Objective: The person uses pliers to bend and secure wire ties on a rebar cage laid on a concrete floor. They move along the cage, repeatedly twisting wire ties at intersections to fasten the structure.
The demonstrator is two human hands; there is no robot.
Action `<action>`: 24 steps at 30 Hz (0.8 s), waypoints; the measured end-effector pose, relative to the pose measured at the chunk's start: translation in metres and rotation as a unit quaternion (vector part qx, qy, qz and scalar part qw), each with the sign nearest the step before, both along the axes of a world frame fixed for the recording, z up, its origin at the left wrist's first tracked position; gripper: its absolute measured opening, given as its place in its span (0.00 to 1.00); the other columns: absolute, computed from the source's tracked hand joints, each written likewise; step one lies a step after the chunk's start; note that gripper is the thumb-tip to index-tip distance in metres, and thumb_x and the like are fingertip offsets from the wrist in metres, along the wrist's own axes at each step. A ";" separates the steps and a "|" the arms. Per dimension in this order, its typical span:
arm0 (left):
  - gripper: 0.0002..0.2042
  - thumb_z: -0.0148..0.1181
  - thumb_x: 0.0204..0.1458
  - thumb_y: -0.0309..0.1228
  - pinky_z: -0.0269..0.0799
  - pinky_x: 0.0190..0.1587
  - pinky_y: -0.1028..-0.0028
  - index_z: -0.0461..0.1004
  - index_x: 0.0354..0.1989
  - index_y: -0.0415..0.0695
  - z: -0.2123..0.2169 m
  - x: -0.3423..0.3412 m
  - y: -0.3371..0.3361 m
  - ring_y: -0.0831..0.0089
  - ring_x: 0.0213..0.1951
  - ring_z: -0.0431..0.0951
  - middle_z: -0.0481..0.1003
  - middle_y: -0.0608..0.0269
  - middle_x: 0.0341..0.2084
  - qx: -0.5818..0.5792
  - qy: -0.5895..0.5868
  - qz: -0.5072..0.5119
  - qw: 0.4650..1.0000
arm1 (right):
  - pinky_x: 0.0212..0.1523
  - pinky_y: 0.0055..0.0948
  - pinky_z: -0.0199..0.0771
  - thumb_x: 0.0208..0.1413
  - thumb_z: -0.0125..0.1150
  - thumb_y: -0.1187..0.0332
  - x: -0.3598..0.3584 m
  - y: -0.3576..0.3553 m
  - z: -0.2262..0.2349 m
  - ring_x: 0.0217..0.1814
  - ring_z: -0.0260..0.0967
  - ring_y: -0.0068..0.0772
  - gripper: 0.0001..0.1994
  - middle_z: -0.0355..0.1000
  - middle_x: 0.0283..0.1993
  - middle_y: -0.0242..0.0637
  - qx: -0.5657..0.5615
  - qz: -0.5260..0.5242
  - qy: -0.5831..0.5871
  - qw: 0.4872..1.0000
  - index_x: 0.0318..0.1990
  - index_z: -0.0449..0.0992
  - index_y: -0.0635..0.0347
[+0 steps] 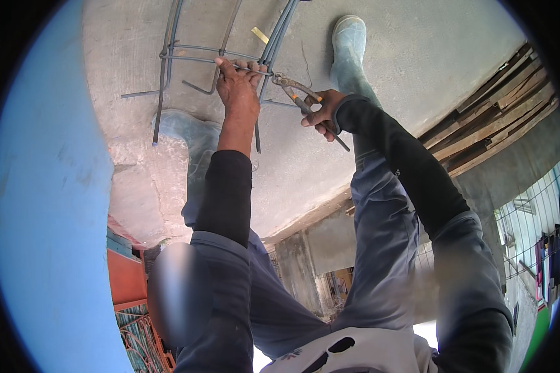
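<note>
A frame of thin steel reinforcing bars [280,32] stretches from the top edge to the concrete floor between my feet. My left hand [238,90] is closed round a cross bar [193,59] of this rebar frame, close to where it meets a bundle of long bars. To its right, my right hand [323,115] grips a pair of end-cutting pincers [297,98] with orange marks on the handles. Their jaws touch the bar crossing just beside my left fingertips. What lies between the jaws is too small to make out.
My rubber boots, the right one [348,42] and the left one [185,127], stand on either side of the rebar. A thin wire [306,59] and a yellow strip [259,35] are nearby. Stacked boards [498,118] lie at right; a blue surface [43,186] rises at left.
</note>
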State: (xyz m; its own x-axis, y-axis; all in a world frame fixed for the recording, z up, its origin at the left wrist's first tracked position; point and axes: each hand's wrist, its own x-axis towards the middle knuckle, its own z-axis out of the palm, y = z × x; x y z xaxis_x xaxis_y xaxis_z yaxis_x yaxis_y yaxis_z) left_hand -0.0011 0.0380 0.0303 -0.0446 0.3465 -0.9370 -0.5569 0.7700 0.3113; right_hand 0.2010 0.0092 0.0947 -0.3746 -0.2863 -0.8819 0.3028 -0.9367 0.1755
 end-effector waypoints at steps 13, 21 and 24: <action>0.22 0.36 0.64 0.51 0.79 0.44 0.58 0.56 0.26 0.46 0.014 0.001 0.022 0.72 0.22 0.68 0.61 0.66 0.20 -0.050 0.047 -0.020 0.997 | 0.32 0.48 0.76 0.48 0.63 0.64 -0.012 -0.029 0.024 0.34 0.75 0.49 0.25 0.73 0.39 0.45 0.413 0.403 -0.148 0.803 0.53 0.61 0.54; 0.22 0.35 0.65 0.50 0.79 0.44 0.59 0.57 0.26 0.46 0.019 0.002 0.028 0.71 0.22 0.69 0.62 0.64 0.18 -0.060 0.054 -0.037 0.996 | 0.46 0.43 0.77 0.59 0.53 0.64 0.015 -0.017 -0.008 0.46 0.74 0.49 0.23 0.71 0.43 0.47 0.476 0.551 -0.140 0.671 0.62 0.61 0.49; 0.22 0.35 0.66 0.49 0.80 0.43 0.59 0.58 0.26 0.45 0.021 0.000 0.030 0.69 0.22 0.71 0.63 0.63 0.18 -0.061 0.062 -0.056 0.995 | 0.37 0.34 0.79 0.59 0.55 0.62 0.014 -0.020 -0.017 0.33 0.75 0.41 0.24 0.72 0.31 0.40 0.291 0.369 -0.082 0.879 0.63 0.61 0.49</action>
State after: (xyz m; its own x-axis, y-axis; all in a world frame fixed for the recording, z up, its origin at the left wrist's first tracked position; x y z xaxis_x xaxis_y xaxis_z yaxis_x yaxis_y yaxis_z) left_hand -0.0011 0.0681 0.0514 -0.1295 0.2406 -0.9619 -0.4291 0.8610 0.2731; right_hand 0.2145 -0.0111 0.0776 -0.1315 0.1198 -0.9840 0.8810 -0.4411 -0.1714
